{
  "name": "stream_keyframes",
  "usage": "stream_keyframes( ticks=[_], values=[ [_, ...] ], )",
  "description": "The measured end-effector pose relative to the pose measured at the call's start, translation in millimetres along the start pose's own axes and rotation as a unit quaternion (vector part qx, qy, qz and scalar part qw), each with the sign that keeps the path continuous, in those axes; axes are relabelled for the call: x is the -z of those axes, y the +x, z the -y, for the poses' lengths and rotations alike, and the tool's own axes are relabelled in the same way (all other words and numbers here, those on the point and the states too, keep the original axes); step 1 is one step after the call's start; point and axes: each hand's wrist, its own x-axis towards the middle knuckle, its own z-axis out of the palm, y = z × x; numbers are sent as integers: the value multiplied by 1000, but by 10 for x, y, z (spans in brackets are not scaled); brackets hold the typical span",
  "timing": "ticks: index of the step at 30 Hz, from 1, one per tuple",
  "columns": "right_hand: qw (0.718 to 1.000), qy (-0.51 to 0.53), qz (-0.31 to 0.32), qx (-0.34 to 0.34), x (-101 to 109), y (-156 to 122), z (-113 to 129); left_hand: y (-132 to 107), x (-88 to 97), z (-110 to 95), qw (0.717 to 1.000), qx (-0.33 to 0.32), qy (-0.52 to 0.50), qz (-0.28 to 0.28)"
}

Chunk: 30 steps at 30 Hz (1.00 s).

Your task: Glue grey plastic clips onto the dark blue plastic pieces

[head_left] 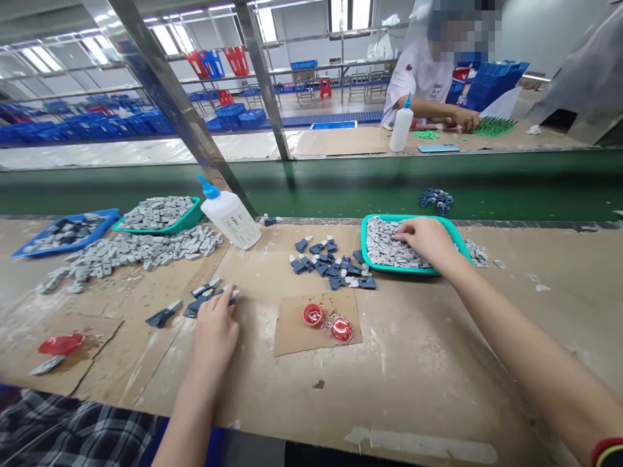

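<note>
My right hand [428,240] reaches into a teal tray [370,263] of small grey parts [384,246], fingers curled down on the pile; what they pinch is hidden. My left hand [217,327] rests on the bench with fingers closed over a small cluster of dark blue parts [202,298]. Between the hands lie several more blue parts [331,266]. A cardboard square [292,331] carries two red caps [312,314] [341,329].
A white glue bottle with a blue tip [228,217] leans mid-bench. Left are a heap of grey parts [126,253], a green tray [189,220] and a blue tray [29,250]. A green conveyor [341,185] runs behind. A person [428,84] works across it.
</note>
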Motion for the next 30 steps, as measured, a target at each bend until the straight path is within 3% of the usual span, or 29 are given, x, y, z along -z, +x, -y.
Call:
stream_keyframes(
  ticks=[3,7,12,15,19,25,30],
  values=[
    [999,13,-41,-3,39,-93,63,104,-13,-24,999,-42,15,-2],
    [986,159,-35,-31,204,-359,161,308,-47,-393,997,-66,-28,7],
    [914,391,54,-97,287,-821,362,621,-206,-938,992,-52,-76,87],
    [871,466,105,-117,230,-1078,530,750,-293,-1108,983,-51,-96,147],
    [836,507,145,-150,52,-1342,769,787,-288,-1077,977,-32,-106,183],
    [814,513,223,-154,-247,-1531,992,713,-144,-796,971,21,-113,212],
    [809,502,263,-159,-319,-1558,1053,704,-76,-669,962,75,-135,226]
  ],
)
